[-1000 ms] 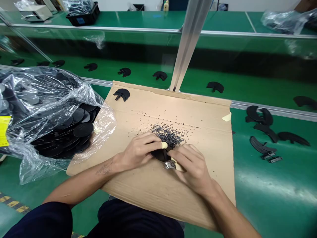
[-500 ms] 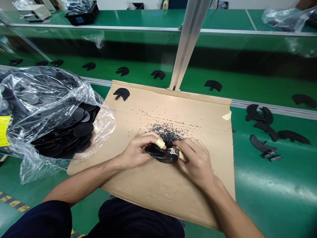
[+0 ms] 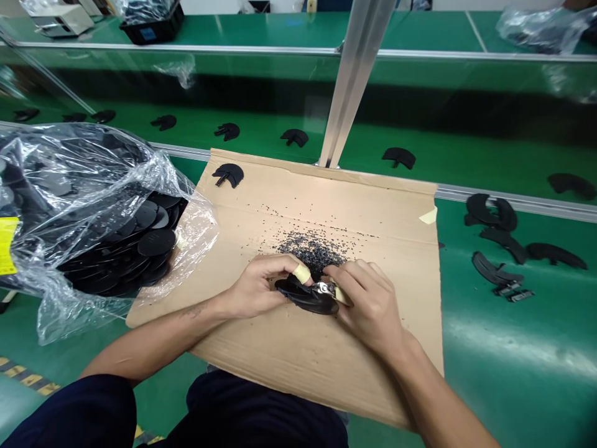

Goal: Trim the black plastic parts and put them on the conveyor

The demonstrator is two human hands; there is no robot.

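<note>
My left hand (image 3: 261, 287) is closed on a flat black plastic part (image 3: 305, 296), pinching it just above the cardboard sheet (image 3: 373, 211); a yellow cot covers one fingertip. My right hand (image 3: 368, 305) is closed on a small metal cutting tool (image 3: 324, 287) whose tip touches the part's upper edge. Just beyond both hands lies a heap of black shavings (image 3: 314, 249) on the cardboard.
A clear plastic bag (image 3: 79, 205) full of black discs sits at the left. One black part (image 3: 228, 174) lies on the cardboard's far left corner. Several black parts ride the green conveyor (image 3: 261, 134); trimmed pieces (image 3: 499, 249) lie at the right. A slanted metal post (image 3: 354, 74) rises behind the cardboard.
Both hands lifted the part slightly and turned it so it shows between them. The tool moved from under my right hand to the part's upper edge. Parts on the conveyor drifted left.
</note>
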